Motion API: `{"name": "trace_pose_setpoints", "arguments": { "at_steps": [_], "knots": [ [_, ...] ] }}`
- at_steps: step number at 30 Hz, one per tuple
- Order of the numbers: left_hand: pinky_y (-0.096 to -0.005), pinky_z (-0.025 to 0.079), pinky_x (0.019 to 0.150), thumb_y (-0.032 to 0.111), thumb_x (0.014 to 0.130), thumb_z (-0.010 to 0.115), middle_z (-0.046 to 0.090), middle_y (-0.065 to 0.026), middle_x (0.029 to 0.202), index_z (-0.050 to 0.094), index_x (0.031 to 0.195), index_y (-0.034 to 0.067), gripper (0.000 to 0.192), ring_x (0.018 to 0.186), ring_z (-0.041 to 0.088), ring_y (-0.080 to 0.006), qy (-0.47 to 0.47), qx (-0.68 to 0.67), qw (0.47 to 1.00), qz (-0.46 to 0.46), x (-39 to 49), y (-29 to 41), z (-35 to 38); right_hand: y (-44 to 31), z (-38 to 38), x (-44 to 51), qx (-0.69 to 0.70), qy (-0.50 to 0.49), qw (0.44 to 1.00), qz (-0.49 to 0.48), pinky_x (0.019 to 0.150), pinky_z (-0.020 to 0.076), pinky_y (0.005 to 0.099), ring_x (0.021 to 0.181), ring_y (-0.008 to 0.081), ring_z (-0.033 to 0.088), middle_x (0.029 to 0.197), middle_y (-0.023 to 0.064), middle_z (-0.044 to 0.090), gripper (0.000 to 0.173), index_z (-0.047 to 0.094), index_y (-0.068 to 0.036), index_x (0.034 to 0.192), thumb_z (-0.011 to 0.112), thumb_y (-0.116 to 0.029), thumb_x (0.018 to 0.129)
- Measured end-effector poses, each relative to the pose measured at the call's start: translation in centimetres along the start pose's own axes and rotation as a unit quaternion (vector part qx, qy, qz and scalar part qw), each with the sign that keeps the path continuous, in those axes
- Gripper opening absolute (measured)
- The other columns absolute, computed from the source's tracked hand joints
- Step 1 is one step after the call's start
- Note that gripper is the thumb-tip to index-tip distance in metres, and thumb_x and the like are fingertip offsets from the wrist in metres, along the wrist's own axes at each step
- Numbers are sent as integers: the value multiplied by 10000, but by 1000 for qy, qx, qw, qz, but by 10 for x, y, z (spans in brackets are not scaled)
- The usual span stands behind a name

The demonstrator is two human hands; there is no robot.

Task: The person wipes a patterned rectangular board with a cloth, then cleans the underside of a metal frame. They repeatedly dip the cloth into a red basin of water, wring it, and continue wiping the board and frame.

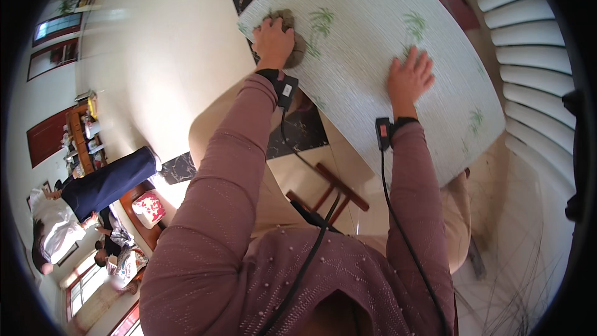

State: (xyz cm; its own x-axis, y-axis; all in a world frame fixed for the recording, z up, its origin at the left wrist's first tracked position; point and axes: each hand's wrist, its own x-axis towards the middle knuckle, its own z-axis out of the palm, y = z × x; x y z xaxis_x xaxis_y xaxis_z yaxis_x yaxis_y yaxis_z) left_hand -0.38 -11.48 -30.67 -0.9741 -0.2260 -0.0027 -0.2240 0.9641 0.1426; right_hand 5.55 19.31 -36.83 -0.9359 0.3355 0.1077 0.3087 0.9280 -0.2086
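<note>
Before me stands a small table with a pale, ribbed top printed with green bamboo. My left hand is pressed down over a crumpled grey-brown cloth near the tabletop's left corner. Parts of the cloth stick out beyond my fingers, and the rest is hidden under the palm. My right hand rests on the tabletop farther right, fingers apart, holding nothing. Each wrist wears a black strap with a small cabled box, the left box and the right box.
A white ribbed radiator runs along the right side. Wooden stool bars show below the table, near my knees. A dark red flat object lies beyond the far right edge. Several people, one standing person among them, are at the left.
</note>
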Motion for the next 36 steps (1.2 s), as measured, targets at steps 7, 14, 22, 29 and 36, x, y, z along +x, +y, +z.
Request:
{"name": "trace_pose_setpoints", "arguments": {
  "at_steps": [7,14,22,29,36],
  "knots": [
    [-516,339,1128,481,848,692,357,-196,1556,420,1491,88,802,1361,371,-447,-42,-26,996,78,-44,23,9,166,-60,-51,127,106,986,1,1082,389,512,1349,423,441,1423,266,493,800,426,-7,1453,741,-401,831],
    [-563,373,1086,535,759,714,334,-197,1552,433,1472,74,894,1367,340,-464,-117,-37,991,44,-83,32,3,277,-79,-219,414,-118,783,448,1014,443,401,1234,368,542,1382,256,527,749,428,113,1385,689,-398,903],
    [-524,444,897,223,697,679,533,-175,1164,593,1133,82,466,1057,506,-414,-39,-64,971,229,-217,127,6,217,-89,-255,617,-182,535,548,1037,446,531,1283,349,528,1480,136,474,733,390,-62,1489,483,-593,993],
    [-502,471,882,108,694,645,557,-137,1238,626,1152,106,458,1106,527,-353,-104,-219,877,414,-295,143,34,221,-90,-254,642,-201,526,521,1011,460,545,1298,362,512,1486,151,464,733,390,-61,1487,484,-593,991],
    [-478,427,1023,189,762,671,555,-203,1312,585,1271,53,534,1188,528,-388,-17,-71,978,196,-100,16,34,214,-101,-252,598,-181,545,558,1012,455,548,1305,362,500,1502,139,443,786,349,-65,1514,518,-608,971]
  ]
}}
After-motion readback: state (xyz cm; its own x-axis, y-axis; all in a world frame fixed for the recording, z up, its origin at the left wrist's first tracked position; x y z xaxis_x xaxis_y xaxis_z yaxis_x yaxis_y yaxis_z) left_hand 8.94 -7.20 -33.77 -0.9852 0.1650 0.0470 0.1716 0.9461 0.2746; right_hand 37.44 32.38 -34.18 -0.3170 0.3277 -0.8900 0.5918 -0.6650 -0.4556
